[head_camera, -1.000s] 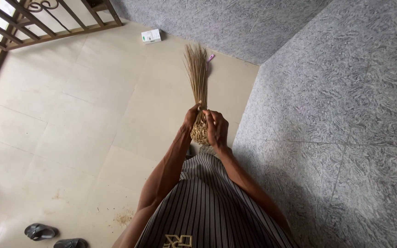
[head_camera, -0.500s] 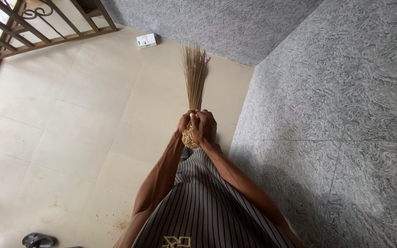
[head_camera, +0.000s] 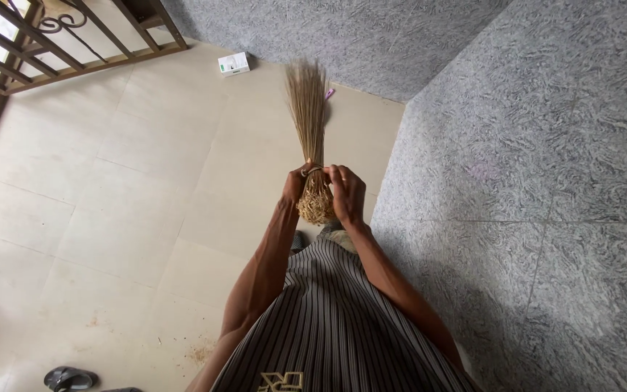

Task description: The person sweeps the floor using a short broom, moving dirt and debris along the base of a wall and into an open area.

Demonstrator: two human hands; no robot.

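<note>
Gripping broom (head_camera: 309, 116) at its bound end, left hand (head_camera: 294, 186) and right hand (head_camera: 346, 194) both clenched around it, risked loosening the tie and shedding straws onto floor (head_camera: 110, 189).

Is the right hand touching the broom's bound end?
Touching. The head view shows the right hand wrapped against the bound end of the straw broom, fingers at its tie band, no gap visible.

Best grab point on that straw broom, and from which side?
Grip the broom at its bound neck, where the string cinches the straws just above the thick butt end. Come from either side, as the left hand and right hand do: bristles point away and splay loose.
</note>
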